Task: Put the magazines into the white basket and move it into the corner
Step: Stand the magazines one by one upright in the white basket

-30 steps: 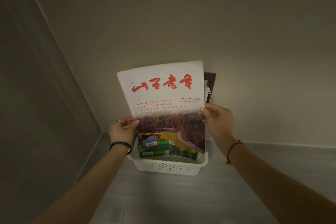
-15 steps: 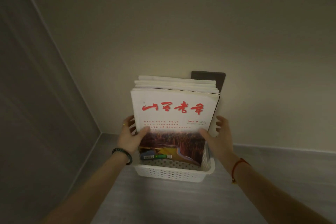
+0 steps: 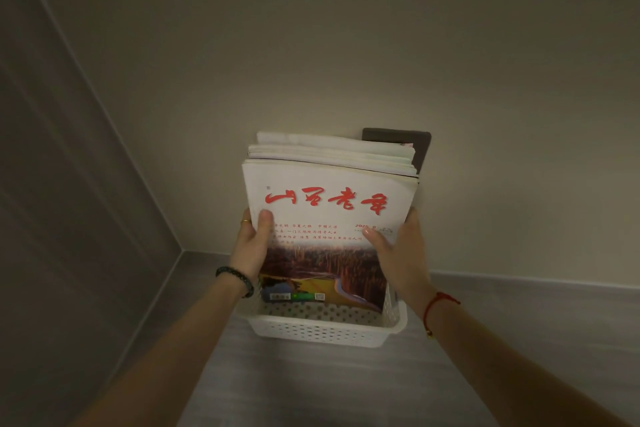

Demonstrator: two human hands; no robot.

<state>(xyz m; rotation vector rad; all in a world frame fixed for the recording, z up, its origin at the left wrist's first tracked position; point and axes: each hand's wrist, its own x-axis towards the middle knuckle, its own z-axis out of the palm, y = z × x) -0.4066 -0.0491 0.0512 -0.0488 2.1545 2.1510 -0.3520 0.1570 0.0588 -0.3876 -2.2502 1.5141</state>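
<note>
A stack of magazines (image 3: 329, 191) stands upright in the white perforated basket (image 3: 325, 331) on the grey floor near the wall. The front magazine has a white cover with red characters and a brown landscape photo. My left hand (image 3: 251, 250) grips the stack's left edge, thumb on the front cover. My right hand (image 3: 398, 253) grips the right edge, thumb on the cover and fingers behind. A dark brown book (image 3: 412, 146) sticks up at the back of the stack.
The beige wall (image 3: 381, 45) rises right behind the basket. A grey panel wall (image 3: 69, 184) on the left meets it in a corner (image 3: 181, 250) left of the basket. Grey floor (image 3: 311, 385) lies in front.
The front magazine has gone down against the rest of the stack in the basket. Both hands now grip the stack's sides, after being spread loosely beside it.
</note>
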